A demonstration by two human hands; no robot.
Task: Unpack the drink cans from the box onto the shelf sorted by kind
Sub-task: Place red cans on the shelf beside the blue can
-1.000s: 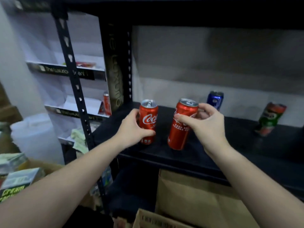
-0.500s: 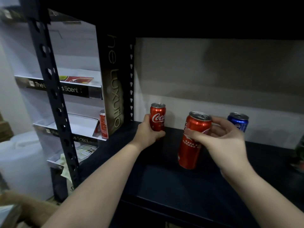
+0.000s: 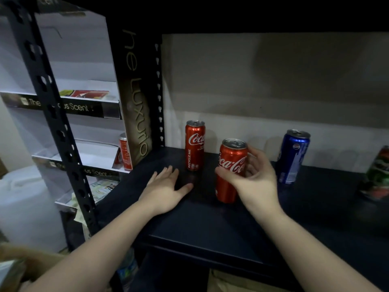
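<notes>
A red Coca-Cola can [image 3: 195, 145] stands upright at the back left of the dark shelf [image 3: 210, 224]. My left hand [image 3: 166, 187] hovers open just in front of it, fingers straight, touching nothing I can see. My right hand [image 3: 255, 182] grips a second red Coca-Cola can [image 3: 230, 165], held slightly tilted to the right of the first; I cannot tell whether its base touches the shelf. A blue Pepsi can [image 3: 292, 157] stands further right. At the right edge a green and red can [image 3: 379, 173] is blurred and partly cut off.
A black metal upright [image 3: 52, 114] frames the shelf on the left. Beyond it stands a white display rack [image 3: 88, 152] holding another red can [image 3: 125, 153]. A brown cardboard box [image 3: 227, 281] shows below the shelf. A white container [image 3: 23, 203] sits at lower left.
My left hand has let go of the first Coca-Cola can, which now stands alone at the back, and has drawn back open. My right hand still holds its can, now slightly nearer the first can.
</notes>
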